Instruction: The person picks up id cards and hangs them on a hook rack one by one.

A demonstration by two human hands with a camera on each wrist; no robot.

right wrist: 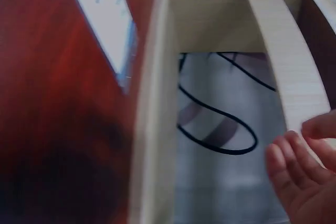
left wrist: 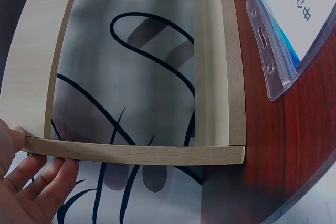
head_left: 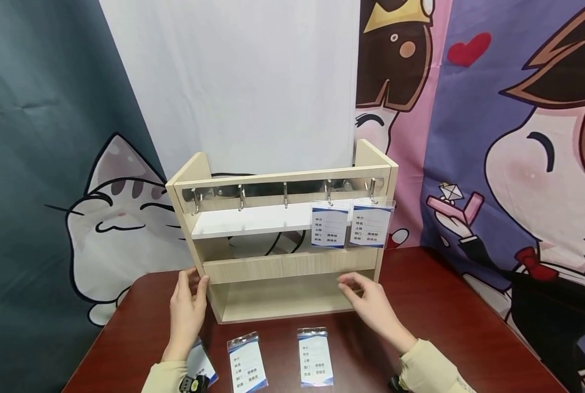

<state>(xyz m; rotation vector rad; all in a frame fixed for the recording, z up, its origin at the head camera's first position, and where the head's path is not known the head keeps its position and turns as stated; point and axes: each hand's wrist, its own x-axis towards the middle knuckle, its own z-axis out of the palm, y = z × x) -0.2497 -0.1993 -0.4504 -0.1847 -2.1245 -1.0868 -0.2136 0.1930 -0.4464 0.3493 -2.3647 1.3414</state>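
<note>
A small pale wooden shelf (head_left: 292, 268) with a metal hook strip (head_left: 263, 189) stands on the table. My left hand (head_left: 186, 308) holds its left side panel (left wrist: 142, 153), thumb on one face and fingers on the other. In front of the lower opening, toward the right, my right hand (head_left: 373, 308) has loosely bent fingers and nothing in them; the right wrist view shows it near the crossbar (right wrist: 291, 61). Two clear-sleeved badge cards hang from the rightmost hooks, a left one (head_left: 329, 226) and a right one (head_left: 370, 226).
On the dark red table (head_left: 449, 311), before the shelf, lie a middle badge card (head_left: 247, 364), a right badge card (head_left: 315, 358) and a left badge card (head_left: 200, 363), partly hidden by my left wrist. Cartoon-printed curtains (head_left: 125, 240) hang behind.
</note>
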